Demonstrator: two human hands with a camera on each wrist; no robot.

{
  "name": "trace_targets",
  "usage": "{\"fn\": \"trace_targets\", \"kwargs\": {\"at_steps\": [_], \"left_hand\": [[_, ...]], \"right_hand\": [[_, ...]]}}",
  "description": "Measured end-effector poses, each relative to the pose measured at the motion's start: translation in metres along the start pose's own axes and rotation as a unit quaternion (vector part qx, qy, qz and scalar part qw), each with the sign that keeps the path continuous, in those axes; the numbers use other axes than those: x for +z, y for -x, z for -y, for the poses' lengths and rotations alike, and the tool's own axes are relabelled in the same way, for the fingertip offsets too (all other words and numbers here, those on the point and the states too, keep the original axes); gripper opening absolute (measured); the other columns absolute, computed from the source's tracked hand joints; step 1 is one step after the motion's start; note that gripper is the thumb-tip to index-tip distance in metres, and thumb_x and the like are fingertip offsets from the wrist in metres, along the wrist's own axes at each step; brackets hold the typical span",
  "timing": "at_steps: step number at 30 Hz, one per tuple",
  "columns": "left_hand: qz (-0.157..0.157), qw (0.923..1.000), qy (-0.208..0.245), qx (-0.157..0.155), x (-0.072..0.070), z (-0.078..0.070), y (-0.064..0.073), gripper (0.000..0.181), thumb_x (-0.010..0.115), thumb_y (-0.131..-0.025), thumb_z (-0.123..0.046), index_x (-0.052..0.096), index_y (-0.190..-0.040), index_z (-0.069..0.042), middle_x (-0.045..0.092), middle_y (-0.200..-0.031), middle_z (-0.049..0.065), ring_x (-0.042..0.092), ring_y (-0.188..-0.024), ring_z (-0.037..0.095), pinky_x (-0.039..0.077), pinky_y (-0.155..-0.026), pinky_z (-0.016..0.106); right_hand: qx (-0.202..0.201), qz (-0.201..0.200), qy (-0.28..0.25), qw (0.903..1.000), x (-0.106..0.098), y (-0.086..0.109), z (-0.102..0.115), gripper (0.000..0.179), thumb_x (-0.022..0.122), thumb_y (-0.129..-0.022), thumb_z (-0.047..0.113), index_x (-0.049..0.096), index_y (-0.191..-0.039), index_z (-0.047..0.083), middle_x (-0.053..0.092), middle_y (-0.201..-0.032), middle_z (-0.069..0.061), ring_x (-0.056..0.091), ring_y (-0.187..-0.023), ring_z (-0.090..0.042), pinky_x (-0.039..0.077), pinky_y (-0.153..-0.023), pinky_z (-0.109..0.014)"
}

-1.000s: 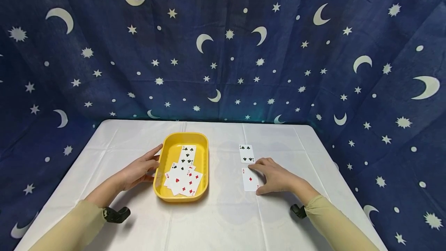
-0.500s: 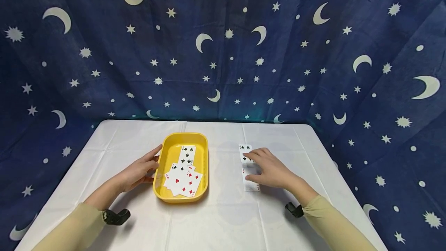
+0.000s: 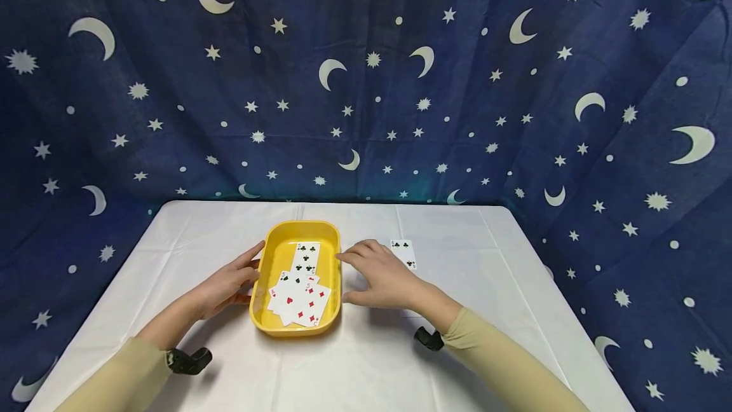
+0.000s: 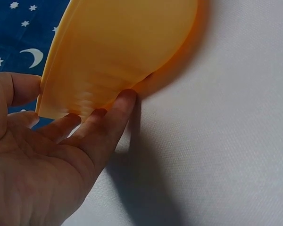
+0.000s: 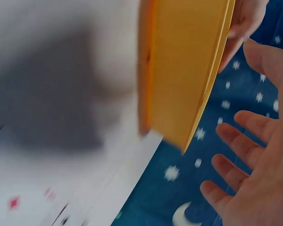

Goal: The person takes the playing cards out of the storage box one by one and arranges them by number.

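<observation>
A yellow tray (image 3: 338, 285) stands left of the middle of the table. Inside are playing cards: a five of clubs (image 3: 305, 258) and, overlapping below it, a five of diamonds (image 3: 311, 305) on several others. My left hand (image 3: 225, 285) rests its extended fingers against the tray's left wall; in the left wrist view some fingertips reach its lower edge. At the right rim is my right hand (image 3: 380, 275), fingers spread and holding nothing. Behind it lies a four of clubs (image 3: 403, 247), partly covered. The ace of diamonds (image 5: 14, 202), mostly hidden in the head view, appears blurred in the right wrist view.
A white cloth covers the table (image 3: 366, 374). Behind it hangs a dark blue curtain (image 3: 366, 113) with moons and stars. Each wrist wears a black camera mount, the left mount (image 3: 190, 361) and the right mount (image 3: 429, 339) both low over the cloth.
My right hand has left the ace of diamonds and swung left past the four of clubs to the tray's right rim. The left hand stays at the tray.
</observation>
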State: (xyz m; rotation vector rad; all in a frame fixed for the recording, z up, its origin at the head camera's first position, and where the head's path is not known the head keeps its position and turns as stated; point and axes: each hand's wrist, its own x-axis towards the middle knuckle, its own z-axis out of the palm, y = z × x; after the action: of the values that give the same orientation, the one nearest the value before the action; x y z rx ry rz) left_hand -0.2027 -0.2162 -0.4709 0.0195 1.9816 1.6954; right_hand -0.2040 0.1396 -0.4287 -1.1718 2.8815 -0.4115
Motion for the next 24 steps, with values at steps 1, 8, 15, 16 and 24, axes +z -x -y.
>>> {"fn": "trace_targets", "kwargs": {"at_steps": [1,8,15,16,24], "left_hand": [[-0.001,1.0000,0.000,0.000,0.000,0.000,0.001,0.079,0.048,-0.103,-0.015,0.004,-0.166,-0.030,0.012,-0.168,0.023,0.044,-0.136,0.040,0.055,-0.094,0.045],[0.001,1.0000,0.000,0.005,-0.001,0.001,0.002,0.080,0.050,-0.103,-0.016,0.004,-0.166,-0.030,0.013,-0.168,0.023,0.044,-0.135,0.040,0.054,-0.095,0.045],[-0.007,1.0000,-0.001,0.002,-0.002,0.001,0.002,0.080,0.050,-0.102,-0.015,0.005,-0.166,-0.030,0.013,-0.168,0.023,0.047,-0.133,0.038,0.054,-0.095,0.045],[-0.008,1.0000,0.000,0.002,-0.002,0.001,0.002,0.080,0.050,-0.102,-0.015,0.005,-0.166,-0.030,0.013,-0.168,0.023,0.047,-0.133,0.038,0.054,-0.095,0.045],[-0.007,1.0000,0.005,-0.001,-0.001,0.001,0.001,0.079,0.049,-0.102,-0.014,0.006,-0.166,-0.030,0.013,-0.168,0.022,0.047,-0.132,0.038,0.055,-0.093,0.045]], "right_hand": [[-0.009,0.005,0.002,0.9999,0.001,-0.005,0.006,0.076,0.072,-0.086,0.057,0.052,-0.151,0.022,0.054,-0.142,0.004,0.039,-0.137,-0.021,0.035,-0.113,-0.047],[-0.041,0.030,0.049,0.9975,0.015,-0.029,0.031,0.077,0.073,-0.084,0.058,0.054,-0.149,0.022,0.056,-0.139,0.006,0.041,-0.134,-0.021,0.033,-0.114,-0.042],[-0.027,0.072,0.093,0.9926,0.025,-0.048,0.044,0.080,0.075,-0.079,0.067,0.060,-0.143,0.021,0.061,-0.129,0.006,0.042,-0.127,-0.019,0.021,-0.120,-0.039],[-0.021,0.082,0.097,0.9917,0.026,-0.050,0.045,0.081,0.075,-0.077,0.069,0.062,-0.141,0.021,0.061,-0.128,0.005,0.043,-0.127,-0.019,0.019,-0.121,-0.040],[-0.027,0.115,0.150,0.9816,0.035,-0.062,0.050,0.040,0.074,-0.080,0.068,0.070,-0.089,0.029,0.062,-0.096,0.013,0.050,-0.109,-0.017,0.017,-0.122,-0.051]]}}
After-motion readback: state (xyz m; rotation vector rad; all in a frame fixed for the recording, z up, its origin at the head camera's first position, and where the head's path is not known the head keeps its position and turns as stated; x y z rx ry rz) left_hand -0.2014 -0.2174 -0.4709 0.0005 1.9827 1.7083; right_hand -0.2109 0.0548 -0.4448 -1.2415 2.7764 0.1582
